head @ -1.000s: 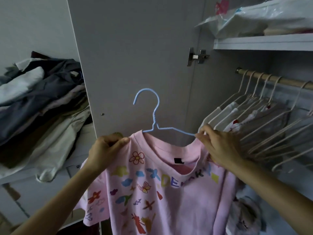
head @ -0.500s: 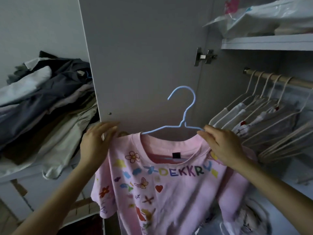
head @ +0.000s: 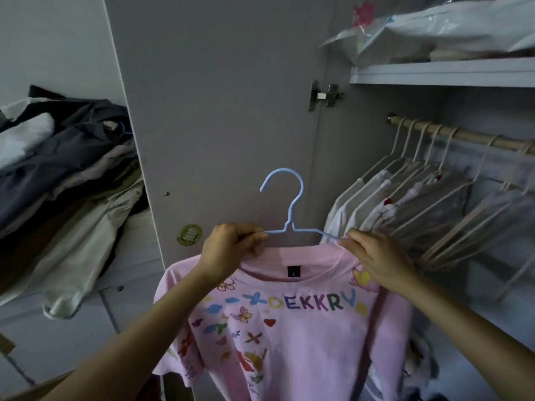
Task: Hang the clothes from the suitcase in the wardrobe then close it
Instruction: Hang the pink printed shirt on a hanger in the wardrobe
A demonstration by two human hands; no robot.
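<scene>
A pink T-shirt (head: 292, 328) printed with coloured letters and butterflies hangs on a light blue wire hanger (head: 289, 209) in front of the open wardrobe door (head: 220, 111). My left hand (head: 228, 250) grips the hanger's left arm and the shirt's collar. My right hand (head: 376, 261) pinches the hanger's right arm at the shirt's shoulder. The hook points up and to the left. The wardrobe rail (head: 463, 134) runs at the upper right, above and right of the hook. The suitcase is out of view.
Several white hangers with pale clothes (head: 419, 198) crowd the rail. A shelf (head: 440, 73) above it holds plastic-wrapped bundles (head: 434, 27). A heap of dark and beige clothes (head: 66, 169) lies on a unit at the left. A hinge (head: 324, 95) sits on the door.
My left hand has closed onto the hanger's left arm near the collar, having been open beside the shirt. The hanger now sits level and the shirt hangs straighter.
</scene>
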